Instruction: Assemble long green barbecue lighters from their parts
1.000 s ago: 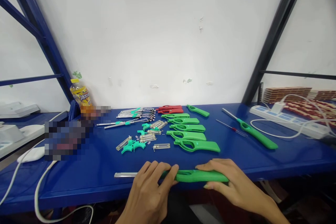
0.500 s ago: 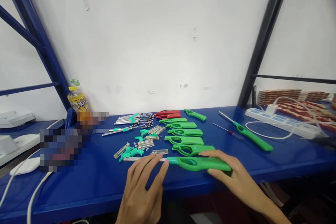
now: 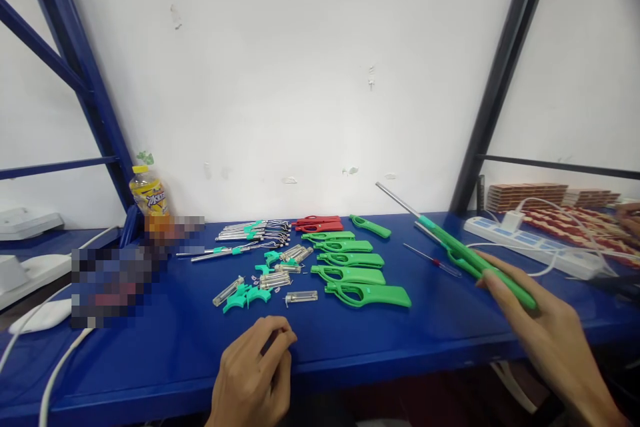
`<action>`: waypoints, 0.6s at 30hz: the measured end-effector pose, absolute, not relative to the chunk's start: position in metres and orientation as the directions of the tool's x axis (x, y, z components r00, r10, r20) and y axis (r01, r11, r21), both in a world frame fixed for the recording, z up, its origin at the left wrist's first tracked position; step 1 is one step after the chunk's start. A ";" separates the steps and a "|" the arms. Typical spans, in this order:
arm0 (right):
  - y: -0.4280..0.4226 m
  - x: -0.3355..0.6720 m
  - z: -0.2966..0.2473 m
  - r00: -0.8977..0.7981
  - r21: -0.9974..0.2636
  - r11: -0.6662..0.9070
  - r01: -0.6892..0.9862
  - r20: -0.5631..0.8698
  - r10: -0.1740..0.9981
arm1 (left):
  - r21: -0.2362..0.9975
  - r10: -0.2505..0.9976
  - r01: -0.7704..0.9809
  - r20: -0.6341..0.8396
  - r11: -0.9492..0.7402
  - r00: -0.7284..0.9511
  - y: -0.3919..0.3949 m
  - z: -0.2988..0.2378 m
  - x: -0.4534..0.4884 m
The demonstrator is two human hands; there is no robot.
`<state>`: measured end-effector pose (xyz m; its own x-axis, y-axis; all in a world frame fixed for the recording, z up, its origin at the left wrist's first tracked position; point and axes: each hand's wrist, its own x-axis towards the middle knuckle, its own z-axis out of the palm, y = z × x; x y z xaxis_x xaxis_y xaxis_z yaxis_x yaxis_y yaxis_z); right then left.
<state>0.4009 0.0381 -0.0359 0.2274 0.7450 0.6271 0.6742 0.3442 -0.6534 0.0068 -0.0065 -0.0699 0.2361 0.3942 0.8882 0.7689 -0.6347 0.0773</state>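
In my right hand (image 3: 545, 320) is a green long-nosed lighter (image 3: 453, 240), gripped by its handle and tilted, metal tube pointing up and left. Directly beneath it, mostly hidden, lies a second green lighter. My left hand (image 3: 255, 373) rests near the table's front edge with fingers curled in and nothing visible in them. Ahead of it are clear fuel tanks (image 3: 301, 296) and teal triggers (image 3: 240, 297). Several green handle shells (image 3: 367, 295) lie stacked in a column at the middle, with red shells (image 3: 317, 221) behind. Metal tubes with wires (image 3: 245, 230) lie to their left.
A screwdriver-like thin rod with a red collar (image 3: 436, 261) lies on the blue table (image 3: 345, 340). A white power strip (image 3: 540, 247) with cables is at right. A yellow-capped bottle (image 3: 149, 193) stands back left. Another person's hand (image 3: 629, 217) shows at far right.
My right hand has carried the green lighter rightward, over the lighter lying there, and tilted it. My left hand has let go of its metal tube and curled its fingers.
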 end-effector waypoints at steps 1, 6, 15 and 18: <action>0.036 0.393 -0.035 0.227 -0.671 0.349 0.654 0.615 0.755 | 0.065 0.371 0.766 0.899 -0.640 0.233 -0.007 -0.070 0.007; 0.017 0.318 -0.032 -0.047 -0.791 0.416 0.448 0.444 0.895 | 0.038 0.351 0.797 0.910 -0.603 0.222 -0.018 -0.064 0.014; 0.003 0.259 -0.029 -0.364 -0.893 0.245 0.378 0.100 0.926 | -0.241 0.452 0.837 0.750 -0.492 0.482 -0.028 -0.056 0.002; 0.029 0.250 -0.006 -0.399 -0.658 0.550 0.515 0.384 0.833 | -0.198 0.500 0.871 0.752 -0.449 0.429 -0.021 -0.060 -0.008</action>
